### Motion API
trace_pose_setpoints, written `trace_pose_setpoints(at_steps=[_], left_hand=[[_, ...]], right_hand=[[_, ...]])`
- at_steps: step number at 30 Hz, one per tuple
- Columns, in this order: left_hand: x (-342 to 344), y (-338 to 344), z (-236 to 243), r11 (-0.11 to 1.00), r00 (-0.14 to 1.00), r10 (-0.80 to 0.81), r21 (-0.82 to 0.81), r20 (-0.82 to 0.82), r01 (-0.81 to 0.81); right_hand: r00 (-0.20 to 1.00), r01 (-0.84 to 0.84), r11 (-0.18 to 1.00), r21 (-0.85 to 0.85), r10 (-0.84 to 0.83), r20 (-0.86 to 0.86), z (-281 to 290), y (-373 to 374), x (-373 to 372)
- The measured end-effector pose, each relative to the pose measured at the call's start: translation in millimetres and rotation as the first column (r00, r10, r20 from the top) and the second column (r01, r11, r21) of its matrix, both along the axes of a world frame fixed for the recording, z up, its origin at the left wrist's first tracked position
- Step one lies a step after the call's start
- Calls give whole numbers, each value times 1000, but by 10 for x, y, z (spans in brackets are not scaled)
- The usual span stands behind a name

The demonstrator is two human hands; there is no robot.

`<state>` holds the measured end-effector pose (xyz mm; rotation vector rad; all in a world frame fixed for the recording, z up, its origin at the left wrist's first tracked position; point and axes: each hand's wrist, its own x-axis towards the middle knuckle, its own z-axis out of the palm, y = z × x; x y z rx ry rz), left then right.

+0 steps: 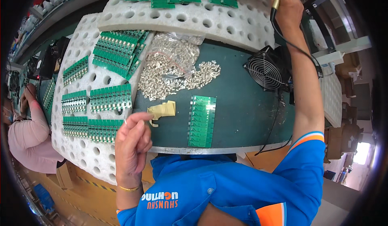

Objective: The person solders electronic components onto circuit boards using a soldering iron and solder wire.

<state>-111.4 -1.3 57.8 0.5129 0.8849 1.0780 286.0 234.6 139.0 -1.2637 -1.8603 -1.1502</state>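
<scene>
My right hand [287,5] is stretched to the far right edge of the bench, closed around a soldering iron [275,1] with a brass collar; its black cord [297,48] hangs down along my forearm. My left hand [131,143] is raised over the near edge of the dark green mat [238,104], fingers loosely curled, pinching something tiny that I cannot make out. Just beyond its fingertips lies a scrap of tan tape [163,110]. A green circuit board panel [201,121] lies flat in front of me.
A pile of small metal parts [178,74] spills from a clear bag. White foam trays [81,145] on the left and at the back [202,17] carry several green boards. A black fan [264,71] stands at the right. Another person [26,133] sits at far left.
</scene>
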Motion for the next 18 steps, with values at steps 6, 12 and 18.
trace_pose_setpoints(at_steps=[6,12,18], left_hand=[[-96,-283,-126,997,1000,17,-76,-13,-18],[-67,-373,-254,974,976,-213,-82,-42,209],[-19,-568,-347,805,790,-592,-77,-156,588]], right_hand=[[989,142,974,-178,-132,64,-301,346,89],[997,67,935,-350,-51,53,-309,182,58],[997,-62,966,-253,72,29,-150,-208,71]])
